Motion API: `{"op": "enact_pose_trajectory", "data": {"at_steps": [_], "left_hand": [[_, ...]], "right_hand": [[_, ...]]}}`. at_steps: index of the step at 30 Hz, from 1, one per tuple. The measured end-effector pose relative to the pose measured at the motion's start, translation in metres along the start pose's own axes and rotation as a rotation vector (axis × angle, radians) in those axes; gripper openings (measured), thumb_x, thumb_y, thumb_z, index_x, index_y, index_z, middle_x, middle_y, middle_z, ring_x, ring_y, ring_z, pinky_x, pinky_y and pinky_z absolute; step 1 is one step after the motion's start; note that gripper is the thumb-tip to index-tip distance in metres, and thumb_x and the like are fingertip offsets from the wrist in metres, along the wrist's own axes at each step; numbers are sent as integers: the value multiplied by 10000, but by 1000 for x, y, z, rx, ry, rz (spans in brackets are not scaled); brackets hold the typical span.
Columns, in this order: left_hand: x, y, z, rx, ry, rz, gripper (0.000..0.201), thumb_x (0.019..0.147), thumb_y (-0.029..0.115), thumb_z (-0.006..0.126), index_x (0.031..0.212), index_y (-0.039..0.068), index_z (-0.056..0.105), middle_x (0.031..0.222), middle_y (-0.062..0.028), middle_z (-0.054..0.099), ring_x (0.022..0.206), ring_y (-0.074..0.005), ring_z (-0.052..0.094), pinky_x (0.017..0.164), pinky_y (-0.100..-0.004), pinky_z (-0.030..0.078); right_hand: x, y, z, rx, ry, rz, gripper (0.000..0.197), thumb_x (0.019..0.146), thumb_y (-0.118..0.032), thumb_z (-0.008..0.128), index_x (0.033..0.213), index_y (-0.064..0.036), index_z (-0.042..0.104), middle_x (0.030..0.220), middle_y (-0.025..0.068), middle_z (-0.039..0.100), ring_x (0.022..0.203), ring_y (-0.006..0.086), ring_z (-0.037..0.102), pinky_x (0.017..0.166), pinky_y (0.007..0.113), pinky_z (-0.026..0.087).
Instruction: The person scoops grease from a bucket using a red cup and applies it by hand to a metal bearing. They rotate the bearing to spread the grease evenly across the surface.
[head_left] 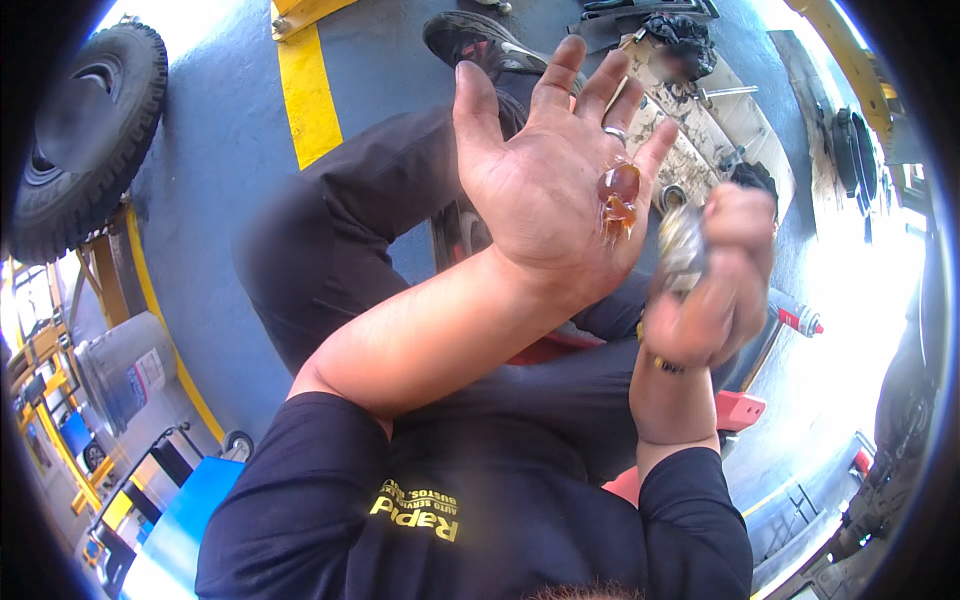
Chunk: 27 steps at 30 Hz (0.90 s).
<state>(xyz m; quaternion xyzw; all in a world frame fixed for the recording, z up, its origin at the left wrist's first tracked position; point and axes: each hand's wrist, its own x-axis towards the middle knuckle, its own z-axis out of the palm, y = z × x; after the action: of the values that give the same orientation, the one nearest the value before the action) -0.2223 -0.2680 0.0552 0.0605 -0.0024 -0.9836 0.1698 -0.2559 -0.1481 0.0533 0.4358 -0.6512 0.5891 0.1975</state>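
My left hand (555, 190) is held palm up with its fingers spread, and a ring is on one finger. A glob of amber-red grease (620, 195) lies on the palm below the little finger. To its right, my right hand (725, 275) is closed around a silvery metal part (683, 245) that looks like a bearing. Motion smears both the hand and the part, so its exact shape is hard to make out. The two hands are close together over my lap, and the part is just beside the greased palm.
Stained cardboard (735, 130) with tools and dark parts lies on the floor ahead. A red-and-white spray can (797, 314) is on the right, near a red seat edge (740, 411). A large tire (90, 140) stands at left above a grey bucket (128, 370).
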Motion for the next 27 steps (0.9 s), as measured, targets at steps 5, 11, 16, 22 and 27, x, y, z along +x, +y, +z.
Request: {"op": "enact_pose_trajectory", "data": {"at_steps": [5, 11, 16, 22, 27], "left_hand": [[-1, 3, 2, 7, 21, -23, 1071, 839, 845, 409, 1543, 62, 215, 1570, -221, 253, 1523, -339, 147, 1214, -547, 125], [-2, -1, 4, -27, -10, -9, 1053, 850, 843, 389, 1534, 60, 230, 1566, -219, 263, 1523, -341, 146, 1215, -549, 128], [0, 1, -12, -4, -182, 50, 1040, 855, 844, 374, 1526, 60, 241, 1572, -215, 253, 1521, -343, 150, 1217, -552, 118], [0, 2, -12, 43, -255, 15, 1023, 865, 841, 360, 1539, 81, 240, 1614, -215, 204, 1538, -341, 110, 1224, -553, 70], [2, -2, -12, -23, -344, -5, 1029, 866, 844, 352, 1567, 105, 209, 1638, -211, 169, 1551, -342, 65, 1225, -556, 37]], "right_hand": [[1, -14, -2, 20, -224, -114, 203, 734, -115, 630, 617, -34, 485, 767, 107, 536, 720, 281, 488, 681, 416, 409], [-2, -5, -4, -66, -150, 61, 165, 646, -93, 669, 636, -27, 519, 784, 115, 556, 736, 292, 500, 682, 407, 422], [2, -8, -6, -12, -187, -13, 172, 640, -99, 666, 633, -38, 506, 777, 110, 533, 719, 291, 485, 674, 393, 413], [1, -7, 0, -60, -239, -83, 208, 583, -115, 719, 638, -57, 527, 769, 97, 530, 688, 284, 491, 651, 391, 401], [1, 7, -8, -89, -61, 29, 192, 569, -130, 710, 631, -45, 550, 779, 95, 548, 680, 266, 483, 644, 401, 405]]}}
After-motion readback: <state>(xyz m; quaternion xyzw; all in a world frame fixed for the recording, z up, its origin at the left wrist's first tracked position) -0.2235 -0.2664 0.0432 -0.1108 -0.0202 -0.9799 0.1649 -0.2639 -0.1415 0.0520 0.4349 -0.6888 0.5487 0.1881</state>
